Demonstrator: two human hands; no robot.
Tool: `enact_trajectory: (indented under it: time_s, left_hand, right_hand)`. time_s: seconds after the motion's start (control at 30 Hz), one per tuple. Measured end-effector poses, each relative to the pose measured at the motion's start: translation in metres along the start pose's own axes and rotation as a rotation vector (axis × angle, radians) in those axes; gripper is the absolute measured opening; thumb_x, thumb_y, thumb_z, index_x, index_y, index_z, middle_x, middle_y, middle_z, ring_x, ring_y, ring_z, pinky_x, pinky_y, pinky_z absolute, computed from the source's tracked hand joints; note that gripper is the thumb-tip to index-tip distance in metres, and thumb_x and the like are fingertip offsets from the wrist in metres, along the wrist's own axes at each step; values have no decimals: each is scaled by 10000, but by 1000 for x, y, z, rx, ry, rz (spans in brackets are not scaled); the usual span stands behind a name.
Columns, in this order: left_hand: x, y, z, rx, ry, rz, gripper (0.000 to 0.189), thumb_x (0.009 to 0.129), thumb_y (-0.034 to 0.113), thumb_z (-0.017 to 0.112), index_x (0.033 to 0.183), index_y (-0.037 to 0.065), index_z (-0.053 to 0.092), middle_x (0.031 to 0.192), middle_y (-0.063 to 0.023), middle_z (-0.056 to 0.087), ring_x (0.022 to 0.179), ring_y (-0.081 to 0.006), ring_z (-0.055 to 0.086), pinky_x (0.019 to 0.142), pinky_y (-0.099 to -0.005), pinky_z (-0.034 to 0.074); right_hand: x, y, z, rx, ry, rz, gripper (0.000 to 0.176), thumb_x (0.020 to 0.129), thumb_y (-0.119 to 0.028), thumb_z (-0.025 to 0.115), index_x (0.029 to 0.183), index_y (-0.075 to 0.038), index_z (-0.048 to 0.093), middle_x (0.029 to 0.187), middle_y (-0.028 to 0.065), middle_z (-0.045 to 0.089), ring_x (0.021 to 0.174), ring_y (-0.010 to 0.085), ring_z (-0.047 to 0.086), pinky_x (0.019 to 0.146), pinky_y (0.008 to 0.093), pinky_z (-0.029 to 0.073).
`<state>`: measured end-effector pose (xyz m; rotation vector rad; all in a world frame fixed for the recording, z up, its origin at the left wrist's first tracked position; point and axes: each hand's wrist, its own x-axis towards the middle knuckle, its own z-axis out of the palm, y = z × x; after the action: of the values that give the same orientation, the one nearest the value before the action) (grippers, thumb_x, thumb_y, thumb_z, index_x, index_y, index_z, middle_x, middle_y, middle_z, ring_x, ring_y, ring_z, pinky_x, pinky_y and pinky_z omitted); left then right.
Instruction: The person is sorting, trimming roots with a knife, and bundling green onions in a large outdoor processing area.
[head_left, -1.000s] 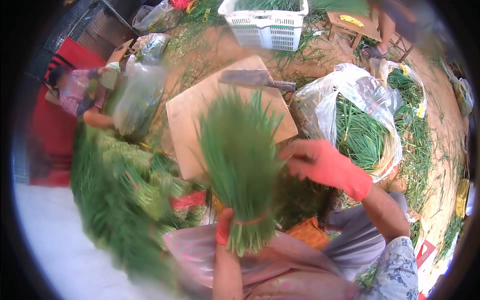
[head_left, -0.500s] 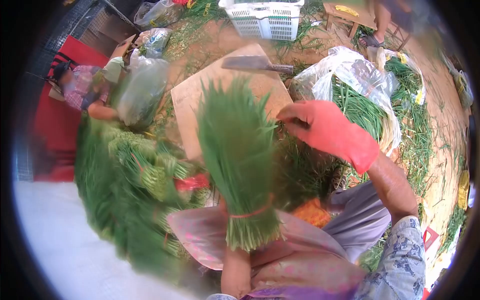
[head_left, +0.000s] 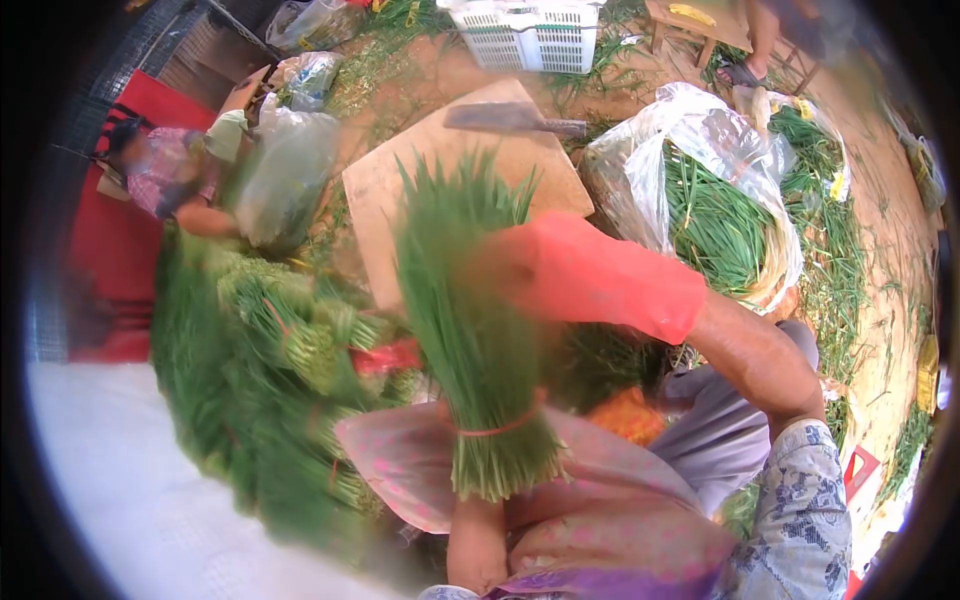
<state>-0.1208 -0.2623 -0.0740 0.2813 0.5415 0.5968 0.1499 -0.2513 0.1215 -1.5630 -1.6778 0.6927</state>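
Overlapping one bundle: blurred right hand | left hand hidden | cannot tell either grip | one cleaver

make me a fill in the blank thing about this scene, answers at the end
1. The crate at the top of the picture is ____ in colour.
2. The cleaver lies on the board, its handle toward the picture's ____ side.
3. A band circles the ____ half of the upright bundle of greens.
4. Between the right hand's glove and sleeve, the forearm is ____.

Missing words: white; right; lower; bare
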Motion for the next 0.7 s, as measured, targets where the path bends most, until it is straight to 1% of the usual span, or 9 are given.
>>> enact_trajectory:
  time_s: [0.1,0.17,0.27,0.33,0.4,0.43,0.5,0.57,0.7]
  left_hand:
    - [11,7,-9,4,-184,-58,1049,678,795,663,1319,-28,563,1055,-209,621,908,-333,585,781,-429,521]
    - [18,15,-15,69,-203,-164,1077,598,787,736,1311,-4,575,1089,-193,610,934,-325,561,821,-438,490]
    - [23,8,-36,-143,-241,-209,1081,558,747,792,1327,19,576,1146,-170,591,1005,-317,535,880,-440,461]
    - [24,3,-25,-443,-276,-248,1096,541,737,810,1347,34,570,1159,-158,587,1036,-315,522,931,-446,441]
    - [18,0,-15,-521,-305,-208,1045,636,706,770,1424,75,499,1291,-155,537,1139,-348,518,979,-515,447]
    - [11,-1,-14,-448,-317,-150,987,741,680,722,1491,108,432,1417,-158,490,1227,-382,520,1002,-581,463]
    - [6,0,-8,-343,-245,-110,960,769,679,708,1489,107,430,1416,-155,492,1223,-385,524,984,-581,478]
    - [4,3,2,-279,-77,-147,1029,618,729,778,1352,40,563,1164,-144,588,1038,-321,526,901,-451,475]
    - [-1,7,17,-202,-42,-135,1059,655,793,694,1348,4,554,1213,-198,592,1012,-377,580,840,-492,517]
  right_hand:
    - [3,10,6,-78,-24,20,211,898,-166,629,1056,-86,743,906,146,737,832,343,711,753,433,564]
    - [2,20,10,-65,-35,56,214,911,-177,616,1054,-77,739,885,154,734,780,324,717,728,423,567]
    - [0,18,9,86,-124,197,225,915,-200,624,1048,-53,731,852,161,726,700,286,716,698,403,570]
    - [0,8,4,103,-118,293,237,915,-211,633,1051,-41,726,840,161,722,673,264,714,691,392,571]
    - [1,2,1,183,-110,344,244,909,-216,643,1053,-37,725,840,160,722,679,262,714,695,391,571]
    - [2,0,-1,254,-104,348,243,904,-215,648,1054,-40,727,847,158,723,698,272,716,703,394,570]
    - [1,6,3,244,-67,249,239,894,-213,657,1048,-46,730,861,156,725,742,288,718,719,401,567]
    - [-2,24,18,81,-3,46,229,882,-209,663,1036,-54,733,876,153,727,791,301,718,737,408,563]
    - [-3,26,17,-20,-13,128,223,865,-206,671,1020,-60,737,892,151,728,841,330,710,757,422,557]
